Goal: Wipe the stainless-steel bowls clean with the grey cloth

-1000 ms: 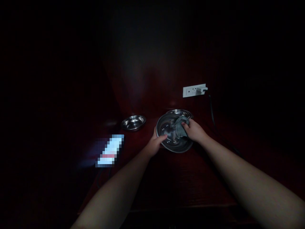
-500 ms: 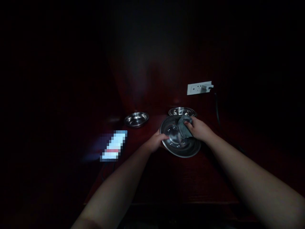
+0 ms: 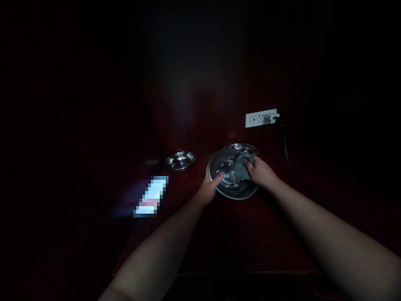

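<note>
A shiny metal bowl [image 3: 227,177] is held tilted above the dark red table, its inside facing me. My left hand [image 3: 210,188] grips its left rim, thumb inside and the other fingers hidden behind the wall. In my right hand [image 3: 262,170] is a grey-green cloth [image 3: 243,166], pinched under the thumb and lying against the bowl's inner right side. Directly behind the bowl, partly covered by it, sits a metal dish [image 3: 242,147]. Another shallow metal dish [image 3: 181,162] rests farther left.
A lit, blurred-out phone-like screen [image 3: 152,196] lies on the left of the table [image 3: 244,246], a thin cable near it. On the back wall is a white socket plate [image 3: 261,118] with a plug and a dark cord [image 3: 285,144]. The surroundings are very dark.
The bowl has risen slightly and turned in my left hand, whose thumb now reaches farther over the inside. The cloth stays against the bowl's inner right side. The whole view has shifted a little.
</note>
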### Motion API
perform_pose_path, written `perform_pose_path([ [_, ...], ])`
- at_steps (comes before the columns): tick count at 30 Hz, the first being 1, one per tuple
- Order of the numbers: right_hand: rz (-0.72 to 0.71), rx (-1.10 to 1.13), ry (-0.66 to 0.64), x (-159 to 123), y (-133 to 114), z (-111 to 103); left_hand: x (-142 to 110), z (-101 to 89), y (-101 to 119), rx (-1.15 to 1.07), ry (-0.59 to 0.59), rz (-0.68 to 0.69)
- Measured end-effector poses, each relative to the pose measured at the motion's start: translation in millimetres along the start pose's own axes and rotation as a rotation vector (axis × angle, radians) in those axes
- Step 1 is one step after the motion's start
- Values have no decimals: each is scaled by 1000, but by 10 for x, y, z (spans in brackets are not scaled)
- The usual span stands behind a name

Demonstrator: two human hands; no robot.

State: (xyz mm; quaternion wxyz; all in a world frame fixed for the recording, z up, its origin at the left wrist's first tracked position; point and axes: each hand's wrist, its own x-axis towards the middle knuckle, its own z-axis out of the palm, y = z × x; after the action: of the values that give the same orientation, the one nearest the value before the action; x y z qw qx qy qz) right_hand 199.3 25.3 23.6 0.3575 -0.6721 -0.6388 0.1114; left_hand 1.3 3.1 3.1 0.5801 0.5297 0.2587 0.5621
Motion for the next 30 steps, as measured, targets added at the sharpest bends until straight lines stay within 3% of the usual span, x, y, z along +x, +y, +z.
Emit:
perform_pose_path([
  [9, -51, -61, -24, -8, -1, -46, -5, -44, 43, 71, 22, -45],
  [18, -107, -186, -50, -40, -50, -141, -36, -82, 76, 75, -84, -94],
  [21, -112, -159, -35, -50, -78, -133, -45, -64, 79, 76, -32, -67],
  [26, -34, -43, 56, -40, -83, -64, 0, -61, 49, 32, 62, 93],
  [30, -33, 59, 102, -17, -41, -6, 11, -42, -9, -2, 20, 43],
])
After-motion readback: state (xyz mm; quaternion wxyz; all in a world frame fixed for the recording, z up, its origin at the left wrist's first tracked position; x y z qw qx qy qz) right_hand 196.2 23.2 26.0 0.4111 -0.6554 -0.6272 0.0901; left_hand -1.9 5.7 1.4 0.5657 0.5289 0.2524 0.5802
